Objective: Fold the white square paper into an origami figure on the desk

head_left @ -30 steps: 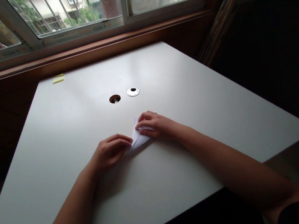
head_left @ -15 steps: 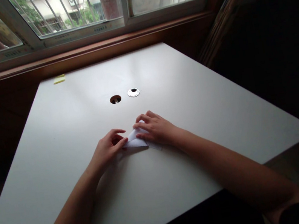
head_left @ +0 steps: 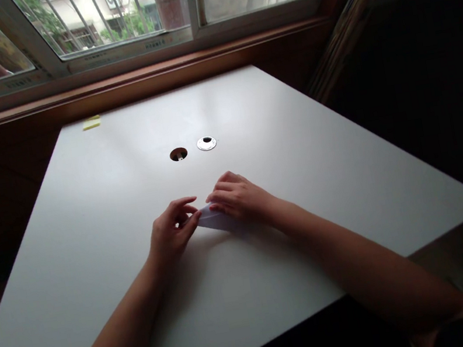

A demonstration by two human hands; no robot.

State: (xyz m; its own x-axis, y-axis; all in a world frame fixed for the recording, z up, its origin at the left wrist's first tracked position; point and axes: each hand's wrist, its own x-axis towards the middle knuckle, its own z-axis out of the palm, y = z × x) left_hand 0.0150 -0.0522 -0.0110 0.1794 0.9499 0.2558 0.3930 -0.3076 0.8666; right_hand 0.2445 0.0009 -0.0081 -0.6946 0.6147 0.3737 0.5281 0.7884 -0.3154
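Between my two hands is a small piece of folded white paper (head_left: pixel 212 219), just over the middle of the white table (head_left: pixel 279 301). My left hand (head_left: pixel 173 224) pinches its left corner between thumb and fingertips, with the index finger arched above. At the paper's right side, my right hand (head_left: pixel 237 196) is closed on it, its fingers curled over the top edge. The right part of the paper is hidden behind that hand. A shaded face of the paper slopes down toward me.
Beyond my hands, a round hole (head_left: pixel 178 154) opens in the tabletop, beside a silver ring-shaped cover (head_left: pixel 207 143). Yellow sticky notes (head_left: pixel 91 123) lie at the far left edge. A window (head_left: pixel 111 16) with bars outside stands behind the table.
The paper has tilted up and turned in my hands, so its front face looks darker and its loose lower-right flap no longer shows. My right fingers have closed further over it.
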